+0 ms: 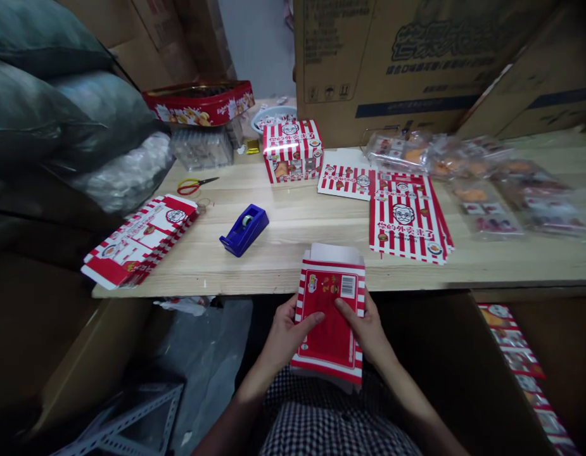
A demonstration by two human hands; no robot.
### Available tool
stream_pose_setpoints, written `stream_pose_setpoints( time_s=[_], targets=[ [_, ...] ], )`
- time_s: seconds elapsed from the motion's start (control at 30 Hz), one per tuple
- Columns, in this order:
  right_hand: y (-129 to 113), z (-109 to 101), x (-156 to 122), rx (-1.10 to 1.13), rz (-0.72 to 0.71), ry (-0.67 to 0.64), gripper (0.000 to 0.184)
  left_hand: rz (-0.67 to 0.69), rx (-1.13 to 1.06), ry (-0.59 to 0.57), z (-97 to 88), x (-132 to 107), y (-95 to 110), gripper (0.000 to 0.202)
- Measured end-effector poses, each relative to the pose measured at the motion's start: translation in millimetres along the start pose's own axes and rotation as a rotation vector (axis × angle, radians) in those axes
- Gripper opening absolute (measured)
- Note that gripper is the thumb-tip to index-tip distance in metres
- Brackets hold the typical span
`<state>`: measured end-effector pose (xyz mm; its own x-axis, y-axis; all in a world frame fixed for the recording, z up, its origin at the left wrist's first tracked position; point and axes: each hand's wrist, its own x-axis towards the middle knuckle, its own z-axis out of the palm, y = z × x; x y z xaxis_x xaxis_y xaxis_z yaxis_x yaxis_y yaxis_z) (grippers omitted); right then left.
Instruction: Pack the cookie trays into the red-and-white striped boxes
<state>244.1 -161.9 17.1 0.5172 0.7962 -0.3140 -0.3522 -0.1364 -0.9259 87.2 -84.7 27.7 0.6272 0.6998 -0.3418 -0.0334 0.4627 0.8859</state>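
A flat red carton [328, 326] with white-striped edges and a barcode is held over my lap, its top flap leaning over the table's front edge. My left hand [293, 332] grips its left side, thumb lying across the front. On the opposite side my right hand [363, 326] does the same, with the fingers hidden behind. Beyond it, to the right, lies a pile of flat red-and-white striped cartons [407, 221]. A folded, upright striped box [293, 152] with a window stands farther back.
A blue tape dispenser [245, 229] and yellow-red scissors [192, 185] lie left of centre. More flat cartons [143, 237] rest at the left edge. Bagged toy food [487, 209] covers the right side. Large cardboard boxes [416, 69] stand behind; an open carton with finished boxes [521, 361] sits lower right.
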Motion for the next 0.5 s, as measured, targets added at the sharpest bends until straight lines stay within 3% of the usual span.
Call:
stream_pose_setpoints(
  time_s=[0.13,0.23,0.33,0.5],
  targets=[
    [9,2,7,-0.014,-0.069,0.03,0.075,0.138,0.126,-0.002,-7.3,12,7,0.036],
    [21,5,9,0.007,-0.072,-0.013,0.089,0.139,-0.018,0.026,-11.5,25,7,0.046],
    [28,3,8,0.001,-0.064,-0.039,0.091,0.123,-0.137,0.104,-12.7,35,0,0.051],
    [7,-8,0,0.031,-0.054,-0.21,0.092,0.098,-0.165,0.117,-10.9,29,-9,0.048]
  ],
)
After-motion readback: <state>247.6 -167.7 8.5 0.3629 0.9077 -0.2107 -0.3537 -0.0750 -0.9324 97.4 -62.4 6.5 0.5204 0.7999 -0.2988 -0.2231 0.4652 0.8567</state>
